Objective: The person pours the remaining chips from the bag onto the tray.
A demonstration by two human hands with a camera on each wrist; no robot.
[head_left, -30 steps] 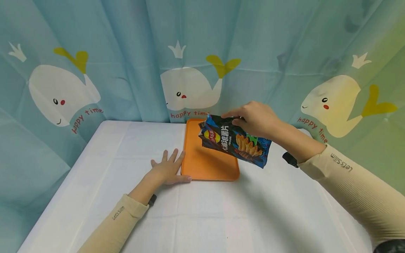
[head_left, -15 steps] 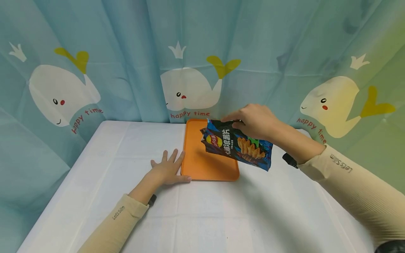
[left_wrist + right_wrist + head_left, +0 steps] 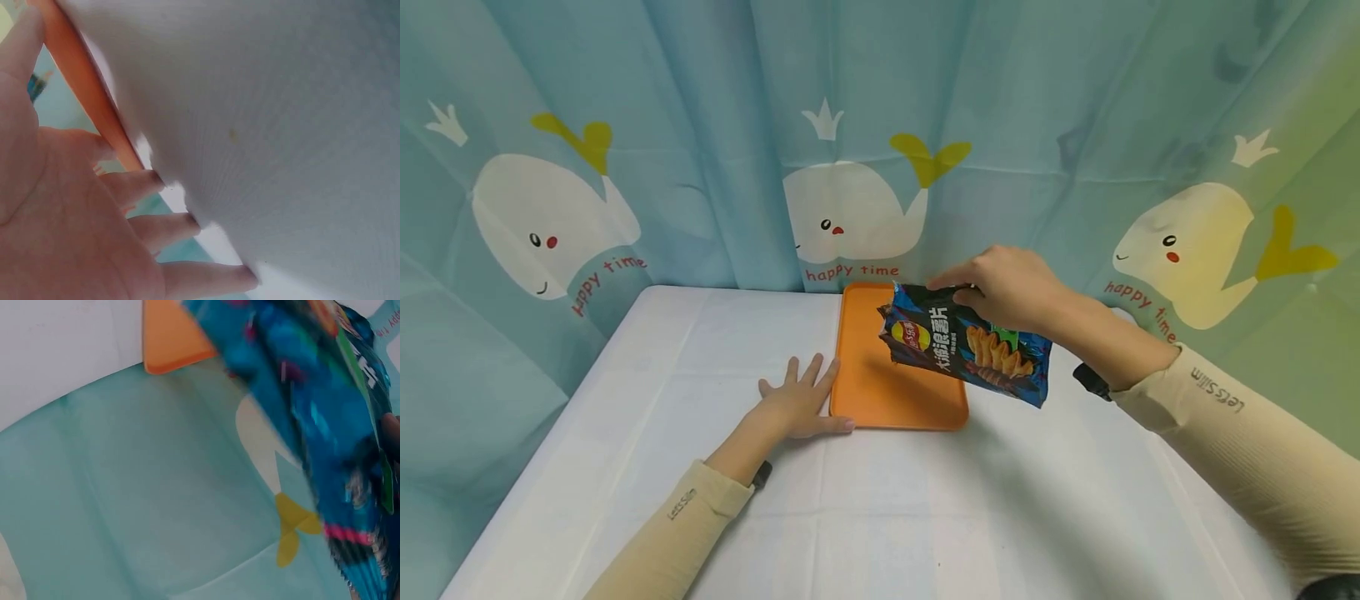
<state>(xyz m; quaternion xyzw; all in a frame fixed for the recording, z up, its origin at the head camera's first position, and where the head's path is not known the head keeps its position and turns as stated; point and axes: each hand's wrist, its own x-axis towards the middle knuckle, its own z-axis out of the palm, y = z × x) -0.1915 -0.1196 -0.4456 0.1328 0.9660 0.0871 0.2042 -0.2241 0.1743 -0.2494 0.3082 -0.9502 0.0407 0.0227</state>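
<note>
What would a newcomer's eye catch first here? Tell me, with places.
First, probably the shiny blue bag, held up by the right hand and overlapping the right side of the orange tray in the head view. Next, the tray itself, bright on the white table, with the left hand spread at its left edge. Then the whales printed on the curtain behind.

The tray (image 3: 910,408) is plain orange. The snack bag (image 3: 955,354) is black and blue with white lettering; bench (image 3: 880,517), white; curtain (image 3: 715,83), light blue, printed with yellow-tailed white whales (image 3: 861,208); sleeves (image 3: 1232,467), beige.
</note>
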